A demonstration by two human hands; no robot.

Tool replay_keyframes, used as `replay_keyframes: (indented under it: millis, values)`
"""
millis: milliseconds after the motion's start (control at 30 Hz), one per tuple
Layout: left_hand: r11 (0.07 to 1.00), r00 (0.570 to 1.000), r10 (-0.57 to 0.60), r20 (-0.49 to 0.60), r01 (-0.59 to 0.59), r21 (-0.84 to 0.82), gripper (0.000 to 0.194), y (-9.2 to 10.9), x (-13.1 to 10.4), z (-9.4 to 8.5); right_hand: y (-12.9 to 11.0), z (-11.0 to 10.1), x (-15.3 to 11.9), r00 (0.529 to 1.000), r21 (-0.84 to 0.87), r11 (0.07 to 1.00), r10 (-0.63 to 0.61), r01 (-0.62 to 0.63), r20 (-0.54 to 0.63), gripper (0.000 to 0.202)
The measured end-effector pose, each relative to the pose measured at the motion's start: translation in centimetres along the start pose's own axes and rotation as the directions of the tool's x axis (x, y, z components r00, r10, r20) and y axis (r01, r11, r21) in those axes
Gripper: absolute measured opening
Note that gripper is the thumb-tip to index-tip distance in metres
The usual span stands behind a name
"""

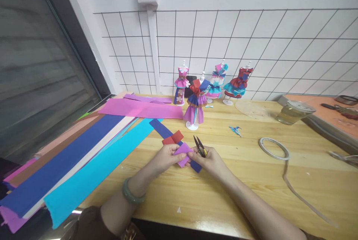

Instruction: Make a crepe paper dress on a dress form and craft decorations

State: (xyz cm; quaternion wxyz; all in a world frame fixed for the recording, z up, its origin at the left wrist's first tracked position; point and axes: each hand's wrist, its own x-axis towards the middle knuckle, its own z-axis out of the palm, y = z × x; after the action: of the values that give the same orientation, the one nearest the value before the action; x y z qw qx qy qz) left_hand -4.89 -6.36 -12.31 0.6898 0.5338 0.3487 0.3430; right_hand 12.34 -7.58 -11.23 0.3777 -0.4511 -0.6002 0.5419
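Note:
A small purple piece of crepe paper (183, 152) is pinched between my left hand (171, 155) and my right hand (205, 158), low over the table. Dark-bladed scissors (199, 143) also sit in my right hand, their blades pointing up and slightly apart. Under and behind the purple piece lie a dark blue paper strip (163, 129) and red paper pieces (176, 136). Just beyond stands a miniature dress form (195, 105) in a red, blue and purple paper dress. My fingers cover part of the purple piece and the scissor handles.
Long crepe paper strips (97, 154) spread across the left side. More dressed forms (238, 83) stand by the tiled wall. To the right are a roll of tape (274, 149) with a loose tail, a lidded plastic cup (295, 112) and a blue paper scrap (235, 131).

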Motion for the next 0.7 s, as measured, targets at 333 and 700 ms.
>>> replay_keyframes:
  millis: [333,700]
  values:
    - [0.997,0.999,0.034,-0.013,-0.033,0.074,0.035,0.05,0.07,-0.31,0.14,0.30,0.03,0.999,0.046,0.999,0.004,-0.002,-0.048,0.046]
    - [0.989,0.998,-0.061,0.015,0.058,0.137,0.034,0.82,-0.25,-0.04,0.62,0.28,0.51,0.992,0.277,0.961,0.045,-0.011,-0.118,0.059]
